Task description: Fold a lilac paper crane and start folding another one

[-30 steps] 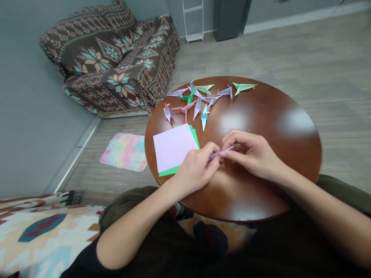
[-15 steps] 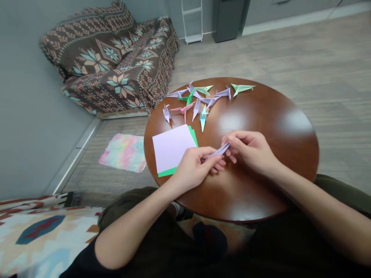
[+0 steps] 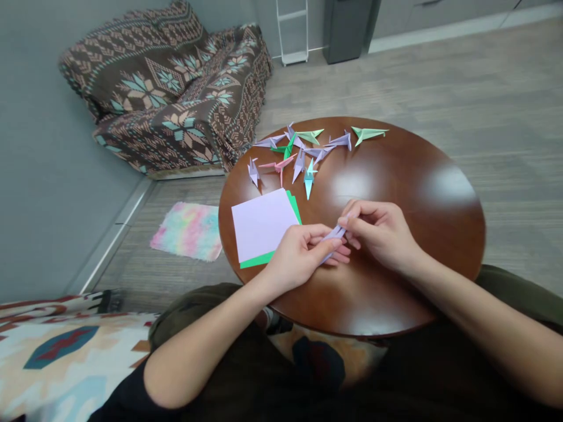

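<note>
Between my two hands is a narrow piece of folded lilac paper [image 3: 335, 233], held just above the table. My left hand [image 3: 303, 252] pinches its lower left end between thumb and fingers. At the upper right end, my right hand [image 3: 376, 228] grips the tip with thumb and forefinger. Part of the paper is hidden by the fingers. Left of my left hand lies a stack of square paper sheets [image 3: 261, 225], lilac on top with green edges showing beneath.
Several folded paper cranes, among them a pink crane [image 3: 280, 166], a light blue crane [image 3: 309, 180] and a pale green crane [image 3: 368, 135], lie along the far side of the round wooden table [image 3: 417, 176]. A covered sofa [image 3: 176, 99] stands beyond, and a fluffy rug [image 3: 187, 230] lies on the floor.
My left hand has shifted slightly right, closer to the right hand, its fingers straighter under the paper. The right thumb and forefinger have slid a little further down over the paper's tip.
</note>
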The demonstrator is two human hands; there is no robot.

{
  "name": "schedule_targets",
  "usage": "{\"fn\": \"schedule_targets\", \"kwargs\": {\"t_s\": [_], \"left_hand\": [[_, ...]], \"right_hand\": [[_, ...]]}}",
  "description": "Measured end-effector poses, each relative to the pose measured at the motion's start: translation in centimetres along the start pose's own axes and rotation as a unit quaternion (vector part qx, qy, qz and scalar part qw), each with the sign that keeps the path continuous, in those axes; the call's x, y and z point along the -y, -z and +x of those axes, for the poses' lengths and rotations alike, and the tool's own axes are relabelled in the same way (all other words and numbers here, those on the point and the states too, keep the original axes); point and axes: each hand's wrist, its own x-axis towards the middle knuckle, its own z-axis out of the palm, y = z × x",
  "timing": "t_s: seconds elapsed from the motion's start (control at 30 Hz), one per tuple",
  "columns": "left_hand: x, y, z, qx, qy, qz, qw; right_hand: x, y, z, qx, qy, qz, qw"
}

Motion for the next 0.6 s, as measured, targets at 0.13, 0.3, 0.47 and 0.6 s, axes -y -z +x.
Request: {"fn": "schedule_targets", "kwargs": {"t_s": [0.13,0.3,0.47,0.6], "left_hand": [[0.1,-0.1,-0.1,-0.008,0.028,-0.033,0.999],[0.2,0.3,-0.1,-0.006,0.063,-0.1,0.993],[0.0,0.4,0.3,-0.017,0.067,-0.181,0.981],[0.0,0.1,0.5,-0.013,0.071,-0.19,0.979]], "right_hand": [[-0.3,0.2,0.6,-0.073,-0.016,0.04,0.996],[0.0,1.1,1.5,-0.177,0.012,0.073,0.981],[-0.8,0.4,0.6,-0.027,-0.054,0.019,0.998],[-0.9,-0.2,0.2,-0.014,-0.046,-0.009,0.999]]}}
